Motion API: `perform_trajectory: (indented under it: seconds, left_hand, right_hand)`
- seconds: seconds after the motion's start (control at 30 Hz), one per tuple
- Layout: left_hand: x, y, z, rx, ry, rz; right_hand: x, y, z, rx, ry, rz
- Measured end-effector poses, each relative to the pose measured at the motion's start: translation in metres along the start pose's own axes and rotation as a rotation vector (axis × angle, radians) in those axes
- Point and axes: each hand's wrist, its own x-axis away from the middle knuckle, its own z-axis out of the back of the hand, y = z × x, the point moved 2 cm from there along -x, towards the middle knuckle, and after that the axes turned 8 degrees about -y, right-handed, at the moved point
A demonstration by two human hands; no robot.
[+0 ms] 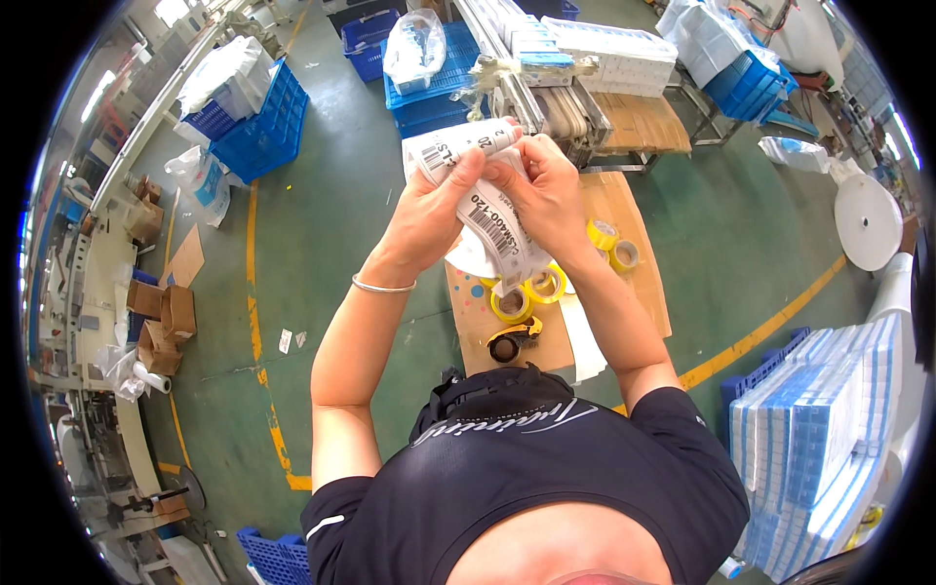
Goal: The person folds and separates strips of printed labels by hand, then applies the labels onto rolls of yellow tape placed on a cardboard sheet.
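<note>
A strip of white printed barcode labels (495, 234) is held up in front of me, over the near end of a conveyor. My left hand (429, 213) grips its left side, with thumb and fingers closed on it. My right hand (548, 195) pinches the strip from the right, close to the left thumb. One end curls over above the hands, and the other hangs down toward several yellow tape rolls (511, 305). Below these lies a yellow and black tape dispenser (509, 341). They rest on a brown cardboard sheet (636, 297). The fingertips behind the labels are partly hidden.
Ahead, a conveyor (565, 115) carries white packs. Blue crates (261, 136) filled with white bags stand at the left. Wrapped blue-and-white packs (814, 429) are stacked at the right, near a large white roll (868, 222). Small brown boxes (175, 317) sit along the left machine.
</note>
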Motion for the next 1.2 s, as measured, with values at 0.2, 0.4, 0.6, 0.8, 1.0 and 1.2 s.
perform_trajectory:
  seconds: [0.2, 0.4, 0.6, 0.8, 1.0, 1.2]
  left_hand:
    - [-0.001, -0.001, 0.004, -0.079, 0.043, -0.052]
    - [-0.003, -0.006, 0.011, -0.112, 0.061, -0.008]
    - [-0.005, -0.007, 0.026, 0.437, 0.323, -0.219]
    - [0.017, -0.017, 0.077, -0.486, 0.112, -0.107]
    - [0.048, -0.046, 0.051, -0.904, -0.295, 0.024]
    - [0.085, -0.073, 0.05, -0.794, -0.588, 0.45]
  right_hand:
    - [-0.003, -0.01, 0.0, -0.293, -0.185, -0.17]
    - [0.004, 0.0, -0.009, -0.399, -0.2, -0.261]
    - [0.013, 0.01, -0.01, -0.476, 0.018, -0.149]
    - [0.02, 0.022, 0.045, -0.875, -0.158, -0.277]
    - [0.06, 0.076, 0.012, -1.214, -0.348, -0.779]
    - [0.081, 0.139, -0.007, -1.514, -0.443, -0.823]
